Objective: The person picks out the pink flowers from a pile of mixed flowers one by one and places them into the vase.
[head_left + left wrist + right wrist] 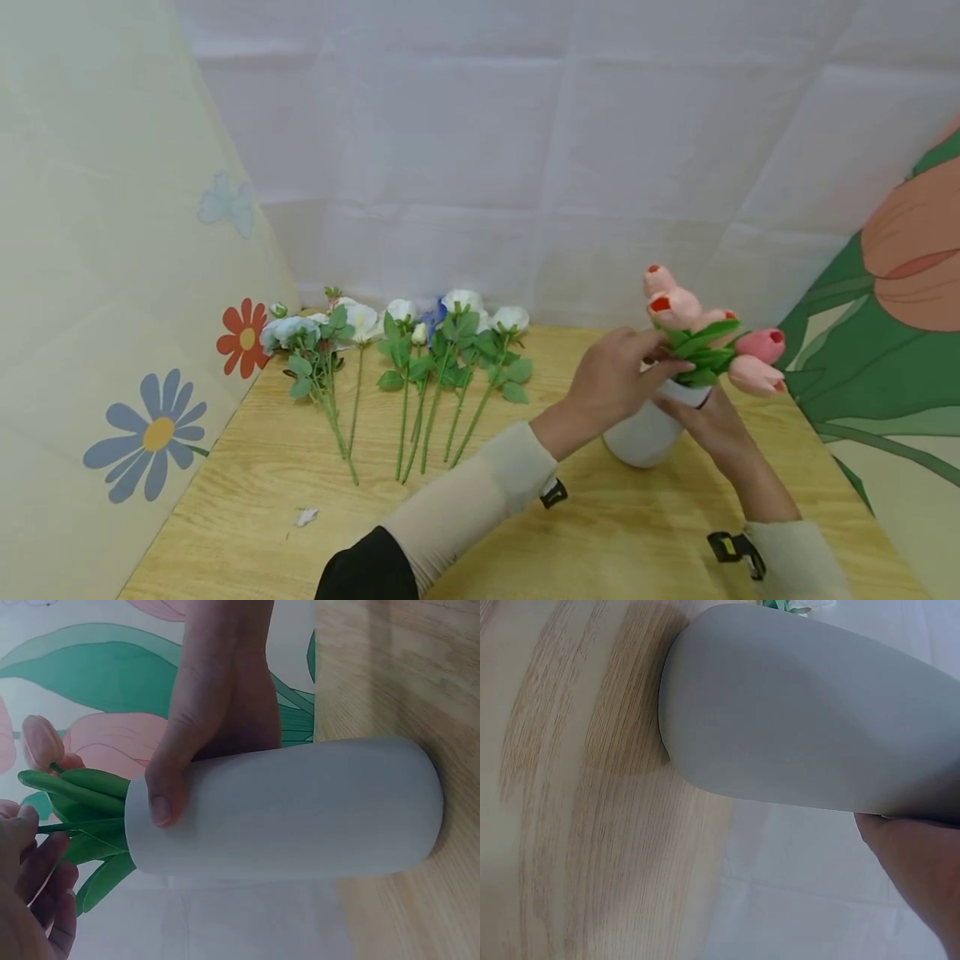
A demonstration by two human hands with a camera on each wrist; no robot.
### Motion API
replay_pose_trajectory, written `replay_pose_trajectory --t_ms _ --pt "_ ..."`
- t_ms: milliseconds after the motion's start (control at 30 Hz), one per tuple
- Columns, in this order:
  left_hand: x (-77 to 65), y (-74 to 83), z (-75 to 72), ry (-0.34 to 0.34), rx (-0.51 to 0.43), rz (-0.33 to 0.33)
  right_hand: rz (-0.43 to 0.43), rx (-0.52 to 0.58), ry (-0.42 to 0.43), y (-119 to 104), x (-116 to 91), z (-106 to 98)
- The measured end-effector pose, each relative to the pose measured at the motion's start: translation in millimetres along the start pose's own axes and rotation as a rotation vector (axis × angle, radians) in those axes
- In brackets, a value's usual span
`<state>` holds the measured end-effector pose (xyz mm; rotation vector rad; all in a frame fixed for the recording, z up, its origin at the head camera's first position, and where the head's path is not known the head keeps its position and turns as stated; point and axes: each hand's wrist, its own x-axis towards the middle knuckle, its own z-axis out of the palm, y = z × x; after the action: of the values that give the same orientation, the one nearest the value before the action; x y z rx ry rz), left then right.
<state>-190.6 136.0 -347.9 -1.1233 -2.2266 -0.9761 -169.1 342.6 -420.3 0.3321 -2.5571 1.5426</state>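
Observation:
On the right of the table, a white vase [643,435] stands with pink tulips [678,308] in its mouth, their green leaves [97,796] spilling over the rim. My right hand [716,423] grips the vase near the top, its thumb along the white wall in the left wrist view. Just above the rim, my left hand [613,377] pinches a thin green tulip stem [64,826]. In the right wrist view the vase [795,712] fills much of the picture and its base meets the table; only part of a hand [922,862] shows there.
White roses [461,302], pale blue flowers [288,331] and a blue bloom lie in a row along the table's back left, stems toward me. A small white scrap [306,517] lies front left. A white cloth [420,150] hangs behind the table [247,500], with printed panels on both sides.

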Motion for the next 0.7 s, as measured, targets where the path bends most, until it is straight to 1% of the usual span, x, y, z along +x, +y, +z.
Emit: replay_pose_trajectory --t_ms 67,100,233,300,367,433,500,567,700 --pt "0.0 -1.2 1.8 -0.001 -0.004 0.005 0.011 -0.004 -0.001 -1 1 -1" --pt "0.0 -1.5 2.9 -0.012 0.005 -0.002 0.021 -0.011 -0.002 -1 1 -1" --pt "1.2 -2.3 9.1 -0.089 0.095 -0.034 0.071 -0.045 -0.008 -3 1 -2" --pt "1.1 -2.5 11.7 -0.111 0.112 -0.047 0.089 -0.049 -0.009 -3 0 -2" --pt "-0.1 -2.7 13.2 -0.103 0.085 -0.049 0.094 -0.043 -0.008 -2 -1 -2" --pt "-1.9 -3.1 14.2 -0.071 0.035 -0.044 0.087 -0.025 -0.007 -2 -1 -1" --pt "-2.6 -3.0 14.7 -0.051 0.005 -0.046 0.073 -0.015 -0.003 -1 -1 0" --pt "-2.0 -2.7 15.7 -0.060 0.004 -0.065 0.055 -0.013 0.003 -1 -1 0" --pt "0.4 -2.0 17.1 -0.117 0.044 -0.115 0.028 -0.004 0.012 0 0 -1"
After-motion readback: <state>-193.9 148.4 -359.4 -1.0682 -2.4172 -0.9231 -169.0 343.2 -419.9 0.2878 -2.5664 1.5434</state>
